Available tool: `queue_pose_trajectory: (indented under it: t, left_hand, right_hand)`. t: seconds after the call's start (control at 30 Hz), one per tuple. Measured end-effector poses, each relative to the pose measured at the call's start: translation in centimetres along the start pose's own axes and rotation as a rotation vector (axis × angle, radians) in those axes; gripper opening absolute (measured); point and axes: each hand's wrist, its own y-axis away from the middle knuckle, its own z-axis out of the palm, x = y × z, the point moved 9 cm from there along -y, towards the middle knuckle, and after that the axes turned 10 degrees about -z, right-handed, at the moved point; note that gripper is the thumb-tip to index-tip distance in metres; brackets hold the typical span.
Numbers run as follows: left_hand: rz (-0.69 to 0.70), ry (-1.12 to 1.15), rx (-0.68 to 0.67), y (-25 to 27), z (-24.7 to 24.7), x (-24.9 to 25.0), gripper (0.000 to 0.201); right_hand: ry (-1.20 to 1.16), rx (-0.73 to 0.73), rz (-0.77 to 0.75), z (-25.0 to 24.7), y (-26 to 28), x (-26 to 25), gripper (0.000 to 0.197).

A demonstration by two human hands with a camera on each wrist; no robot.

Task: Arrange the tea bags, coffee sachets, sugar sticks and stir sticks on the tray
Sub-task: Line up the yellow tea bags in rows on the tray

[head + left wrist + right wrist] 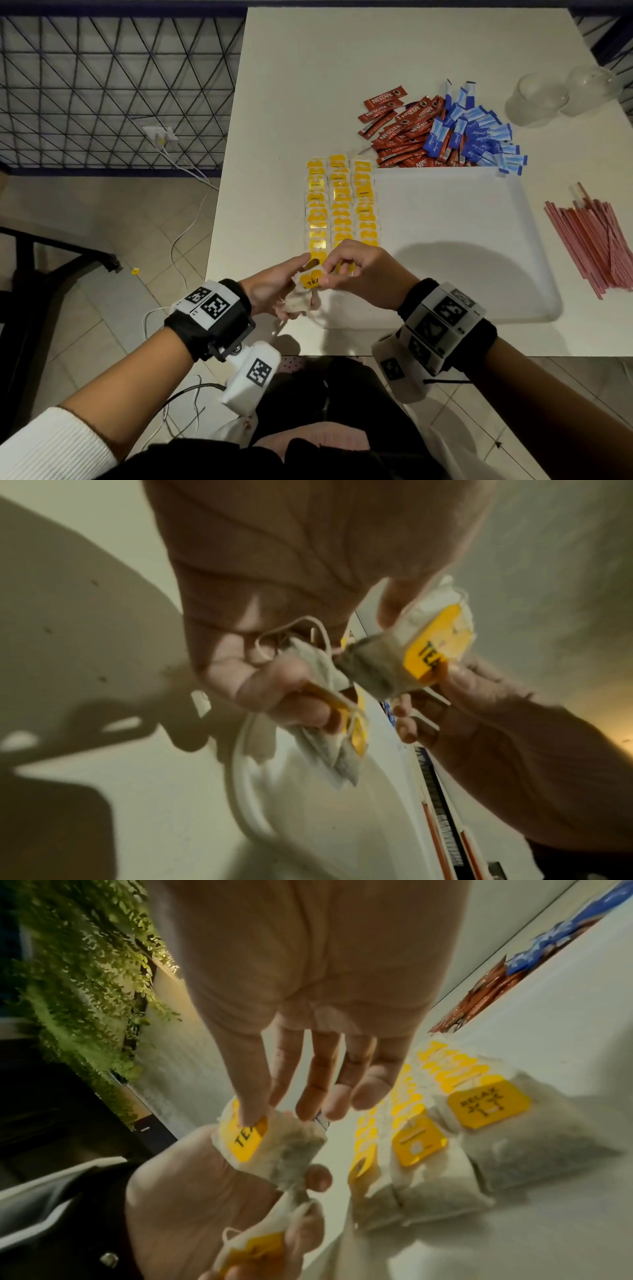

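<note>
My left hand [270, 291] cups several loose tea bags above the tray [513, 308] edge. My right hand [359, 274] pinches one bag [310, 280] by its tag. Strings look tangled, so lifting it could drag others out and upset the rows [342, 202].

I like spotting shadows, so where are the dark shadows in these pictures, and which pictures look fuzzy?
Head view: sharp, a soft round shadow falls on the white rectangular tray beyond the right hand. Left wrist view: blurry and yellowish, with dark hand-shaped shadows on the white table; the left hand holds yellow-tagged paper tea bags. Right wrist view: the edges are smeared, but the tags read clearly.
</note>
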Motion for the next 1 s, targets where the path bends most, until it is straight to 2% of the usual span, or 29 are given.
queue_pose_trajectory:
  t: [0.13,0.2,0.27,0.4,0.5,0.63,0.73,0.83,1.0]
  left_hand:
    - [0.056,-0.055,0.028,0.4,-1.1,0.0,0.05]
    - [0.164,-0.072,0.052,1.1,-1.3,1.0,0.03]
    - [0.232,-0.062,0.14,1.6,-2.1,1.4,0.015]
    - [0.268,-0.132,0.213,1.1,-2.5,1.3,0.014]
    - [0.247,-0.168,0.234,0.6,-2.4,1.1,0.002]
    - [0.237,-0.2,0.304,0.2,-2.6,1.1,0.02]
    - [0.237,-0.24,0.356,0.0,-2.9,1.3,0.023]
    - [0.232,-0.373,0.444,-0.2,-3.6,1.8,0.025]
    - [0.21,-0.582,0.531,-0.2,-4.1,2.6,0.026]
  right_hand:
    - [-0.035,0.028,0.191,0.0,0.5,2.4,0.02]
    - [-0.089,0.068,0.275,0.2,0.8,3.7,0.024]
    - [-0.104,0.109,0.333,0.2,1.1,4.8,0.024]
    - [-0.121,0.143,0.4,0.4,1.3,5.9,0.024]
    - [-0.124,0.108,0.404,1.0,1.2,5.6,0.024]
    - [-0.013,0.07,0.424,1.5,1.0,5.4,0.025]
    - [0.14,0.095,0.422,1.2,0.9,5.1,0.009]
    - [0.198,0.135,0.413,0.7,0.8,4.8,0.025]
    - [0.253,0.156,0.368,0.0,0.3,4.1,0.021]
